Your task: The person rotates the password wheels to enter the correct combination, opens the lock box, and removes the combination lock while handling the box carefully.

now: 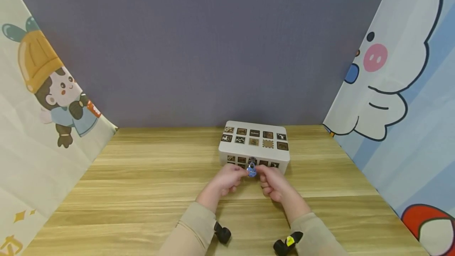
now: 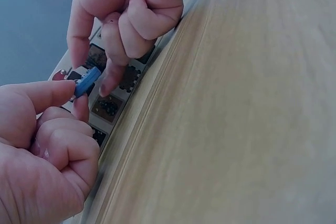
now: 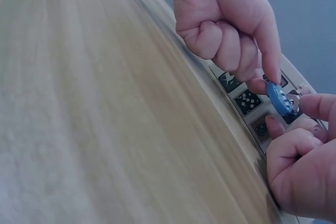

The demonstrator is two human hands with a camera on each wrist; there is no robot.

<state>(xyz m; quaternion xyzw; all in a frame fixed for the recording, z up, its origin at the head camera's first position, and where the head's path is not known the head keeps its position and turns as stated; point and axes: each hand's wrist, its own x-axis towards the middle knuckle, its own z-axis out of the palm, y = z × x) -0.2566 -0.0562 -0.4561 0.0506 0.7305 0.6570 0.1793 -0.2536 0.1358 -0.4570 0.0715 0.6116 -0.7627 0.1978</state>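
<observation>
A white box [image 1: 257, 153] printed with dark picture squares stands on the table, lid down. At its front latch [image 1: 252, 159] is a small blue padlock [image 1: 251, 172] with a silver shackle and a row of dials along one edge [image 3: 288, 103]. Thumb and forefinger of my left hand [image 1: 229, 178] pinch the padlock's left side. My right hand [image 1: 273, 181] comes from the other side, forefinger at the padlock and thumb a little apart below. Its other fingers are curled. Whether the right fingertips grip the lock, or the shackle passes through the latch, I cannot tell.
The box sits towards the back of the wood-grain table [image 1: 142, 177], near a grey upright panel [image 1: 199, 50]. Cartoon-printed sheets [image 1: 419, 117] flank the table on both sides. Black wrist cameras [image 1: 222, 234] are worn at both sleeves.
</observation>
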